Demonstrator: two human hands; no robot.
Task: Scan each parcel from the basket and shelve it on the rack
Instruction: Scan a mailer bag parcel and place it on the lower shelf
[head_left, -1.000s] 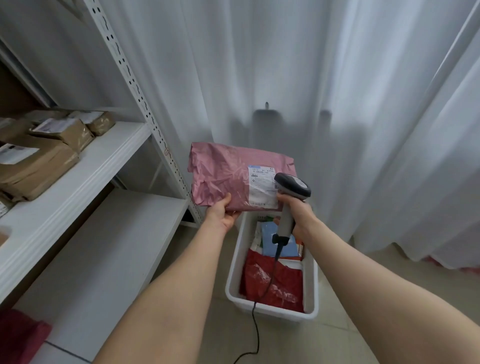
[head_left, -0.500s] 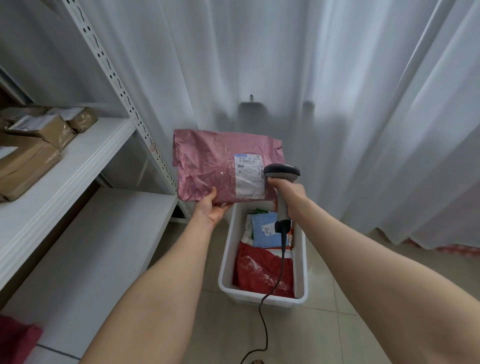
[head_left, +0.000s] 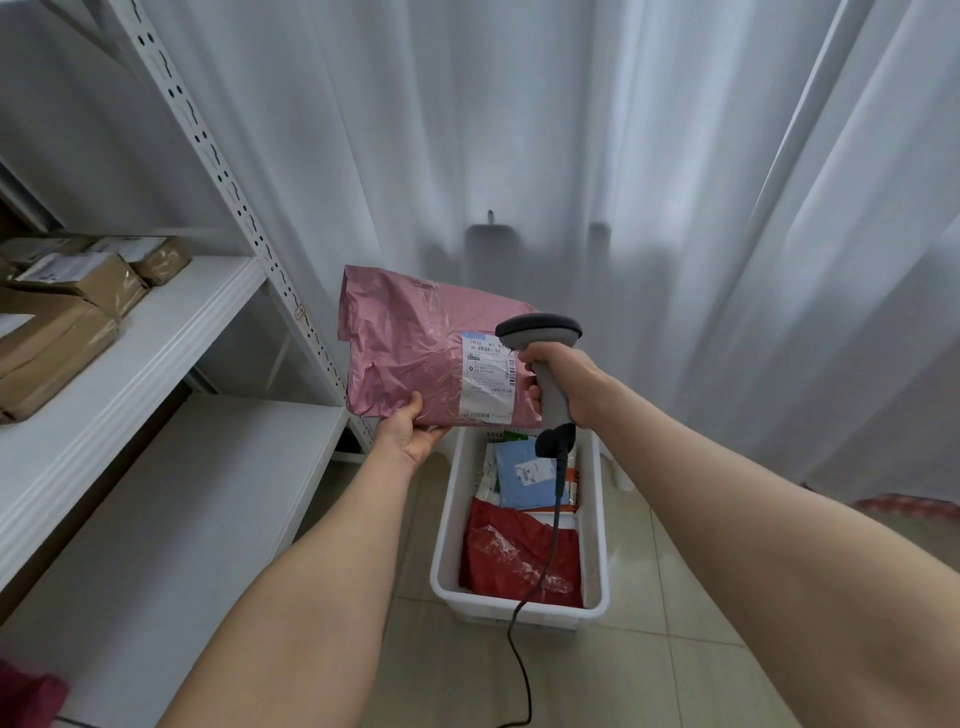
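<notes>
Now left grip (head_left: 410, 441) holds a pink parcel (head_left: 405, 353) above the basket (head_left: 447, 519); right grip (head_left: 566, 379) clasps the scanner (head_left: 540, 332).

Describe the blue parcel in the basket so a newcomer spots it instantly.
Find the white basket on the tiled floor, right of the white rack. At its far end, beyond the red parcel, lies the blue parcel. It is the only blue one there, with a small white label.

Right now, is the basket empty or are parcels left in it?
Not empty. The basket holds a red parcel at its near end and a blue parcel behind it, others partly hidden.
</notes>
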